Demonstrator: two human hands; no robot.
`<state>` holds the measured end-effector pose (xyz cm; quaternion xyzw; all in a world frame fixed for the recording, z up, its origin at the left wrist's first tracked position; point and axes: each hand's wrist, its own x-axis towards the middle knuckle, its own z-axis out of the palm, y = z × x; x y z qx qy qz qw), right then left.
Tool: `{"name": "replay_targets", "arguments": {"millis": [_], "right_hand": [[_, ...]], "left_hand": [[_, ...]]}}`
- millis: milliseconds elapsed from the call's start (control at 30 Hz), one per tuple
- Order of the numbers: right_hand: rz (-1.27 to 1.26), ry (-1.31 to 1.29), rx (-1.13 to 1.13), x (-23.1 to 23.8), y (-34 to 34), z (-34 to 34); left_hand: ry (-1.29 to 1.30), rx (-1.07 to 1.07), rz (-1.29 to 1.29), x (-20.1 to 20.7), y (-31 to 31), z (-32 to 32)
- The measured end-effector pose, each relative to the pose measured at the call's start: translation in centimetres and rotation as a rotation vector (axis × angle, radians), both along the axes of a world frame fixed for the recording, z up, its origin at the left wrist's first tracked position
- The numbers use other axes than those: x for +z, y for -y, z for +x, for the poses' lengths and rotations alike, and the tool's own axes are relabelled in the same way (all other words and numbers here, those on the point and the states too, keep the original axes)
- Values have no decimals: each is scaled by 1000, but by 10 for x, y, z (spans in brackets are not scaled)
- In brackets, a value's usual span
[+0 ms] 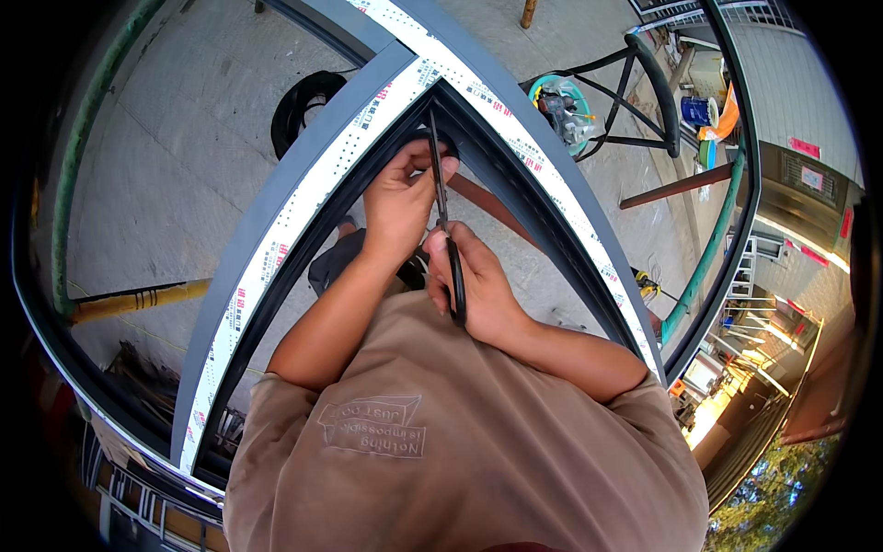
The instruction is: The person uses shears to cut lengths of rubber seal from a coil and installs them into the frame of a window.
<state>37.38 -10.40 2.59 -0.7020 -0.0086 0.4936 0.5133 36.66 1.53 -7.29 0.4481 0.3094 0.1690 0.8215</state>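
My right hand [487,293] is closed round the black handles of a pair of scissors [439,189]. Their dark blades point away from me into the far inner corner of a grey metal frame [308,189], which carries white printed film. Just left of the blades, my left hand [397,210] has its fingers curled at that corner. They pinch a dark, narrow strip [449,147] beside the black inner edge. The fingers and blades partly hide the strip, and I cannot tell whether the blades touch it.
Beyond the frame, a coil of black strip [299,110] lies on the grey floor. A turquoise basin [575,138] of small parts stands by a black tubular stand [648,101]. Green rails [87,156] and a yellow bar [143,302] support the work; a blue bucket [699,111] sits far right.
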Motion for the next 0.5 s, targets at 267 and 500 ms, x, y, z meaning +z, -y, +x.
{"name": "replay_targets", "arguments": {"millis": [267,500], "right_hand": [[12,-5,7,-10,-1,-8],[34,155,35,-19,-1,-12]], "left_hand": [[-68,1,10,5,-2,3],[-55,27,-46,-4,-1,3]]}}
